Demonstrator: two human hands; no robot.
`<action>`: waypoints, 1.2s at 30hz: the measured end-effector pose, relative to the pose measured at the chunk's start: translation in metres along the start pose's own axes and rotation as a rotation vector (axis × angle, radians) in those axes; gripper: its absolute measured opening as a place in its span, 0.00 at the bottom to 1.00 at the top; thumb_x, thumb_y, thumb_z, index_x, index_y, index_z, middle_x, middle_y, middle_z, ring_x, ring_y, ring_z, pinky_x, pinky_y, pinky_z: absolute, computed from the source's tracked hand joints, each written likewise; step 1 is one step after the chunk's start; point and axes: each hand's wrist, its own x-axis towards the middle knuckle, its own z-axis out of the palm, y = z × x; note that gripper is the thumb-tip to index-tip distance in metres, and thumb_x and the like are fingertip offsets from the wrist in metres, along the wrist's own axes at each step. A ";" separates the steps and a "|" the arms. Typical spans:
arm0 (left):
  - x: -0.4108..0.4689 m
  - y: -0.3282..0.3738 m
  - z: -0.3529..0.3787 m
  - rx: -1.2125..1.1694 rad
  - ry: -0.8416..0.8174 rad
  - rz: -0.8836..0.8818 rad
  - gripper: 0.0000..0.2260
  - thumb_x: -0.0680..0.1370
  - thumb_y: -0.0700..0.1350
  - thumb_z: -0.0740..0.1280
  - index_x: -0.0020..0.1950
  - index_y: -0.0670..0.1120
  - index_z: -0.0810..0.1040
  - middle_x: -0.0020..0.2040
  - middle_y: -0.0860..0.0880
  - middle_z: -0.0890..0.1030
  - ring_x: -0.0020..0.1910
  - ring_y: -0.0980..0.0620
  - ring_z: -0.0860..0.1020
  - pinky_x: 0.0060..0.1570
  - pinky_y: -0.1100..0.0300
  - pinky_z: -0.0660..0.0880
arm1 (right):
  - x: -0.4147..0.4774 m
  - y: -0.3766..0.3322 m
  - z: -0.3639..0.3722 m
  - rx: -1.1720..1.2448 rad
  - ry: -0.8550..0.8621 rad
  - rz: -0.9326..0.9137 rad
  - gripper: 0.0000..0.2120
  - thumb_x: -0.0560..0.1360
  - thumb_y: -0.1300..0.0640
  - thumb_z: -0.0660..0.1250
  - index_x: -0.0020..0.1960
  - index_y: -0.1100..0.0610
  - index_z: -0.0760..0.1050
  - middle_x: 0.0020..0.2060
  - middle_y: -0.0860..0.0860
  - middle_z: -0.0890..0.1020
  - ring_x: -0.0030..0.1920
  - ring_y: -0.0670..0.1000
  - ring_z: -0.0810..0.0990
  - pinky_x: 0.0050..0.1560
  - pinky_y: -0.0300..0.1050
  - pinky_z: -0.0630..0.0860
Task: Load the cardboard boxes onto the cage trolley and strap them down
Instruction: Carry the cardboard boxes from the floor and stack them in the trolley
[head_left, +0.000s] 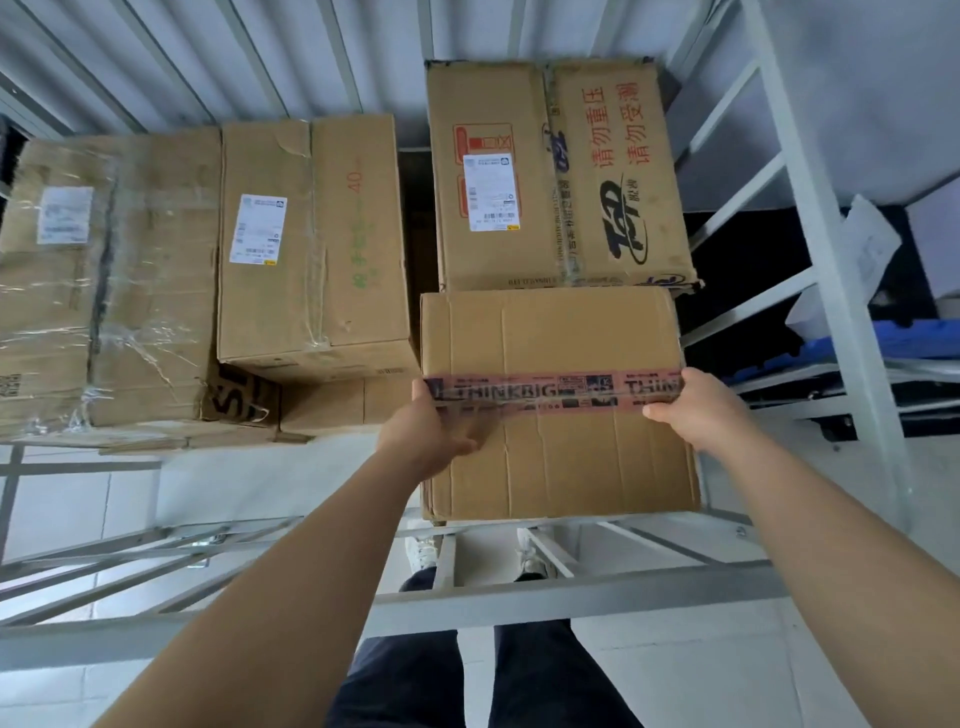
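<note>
Cardboard box (556, 415) with THINKBIG tape (550, 391), centre-right of frame, inside cage trolley (810, 244), touching the printed box (561, 176) above. Left hand (434, 434) and right hand (698, 410) clamp its sides, thumbs on top, other fingers hidden. Three more boxes sit upper left.

The leftmost box (98, 280) is cut off by the frame edge.

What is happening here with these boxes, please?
A person is placing a brown cardboard box with red printed tape in the white metal cage trolley. The left hand and the right hand grip its two sides. Three other taped cardboard boxes with white labels are already loaded behind and beside it. No strap is visible.
</note>
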 end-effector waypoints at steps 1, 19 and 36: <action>0.001 0.006 0.007 0.017 0.002 0.005 0.43 0.68 0.55 0.76 0.74 0.44 0.55 0.55 0.47 0.79 0.52 0.47 0.79 0.49 0.50 0.79 | 0.003 0.010 0.002 0.021 0.011 -0.007 0.14 0.73 0.48 0.70 0.54 0.53 0.73 0.48 0.52 0.80 0.46 0.55 0.78 0.46 0.51 0.77; 0.012 0.031 -0.013 0.042 0.053 -0.022 0.23 0.70 0.62 0.71 0.59 0.52 0.76 0.43 0.51 0.77 0.38 0.52 0.75 0.33 0.58 0.74 | 0.030 0.002 -0.053 -0.188 -0.127 -0.108 0.20 0.73 0.42 0.69 0.55 0.56 0.74 0.41 0.54 0.79 0.40 0.56 0.81 0.41 0.48 0.79; -0.020 0.012 0.029 0.098 0.164 -0.114 0.37 0.72 0.67 0.65 0.71 0.46 0.59 0.51 0.49 0.80 0.47 0.47 0.79 0.45 0.51 0.79 | 0.005 0.023 -0.008 -0.160 -0.021 -0.099 0.17 0.74 0.43 0.67 0.57 0.52 0.71 0.41 0.48 0.77 0.38 0.49 0.77 0.32 0.42 0.73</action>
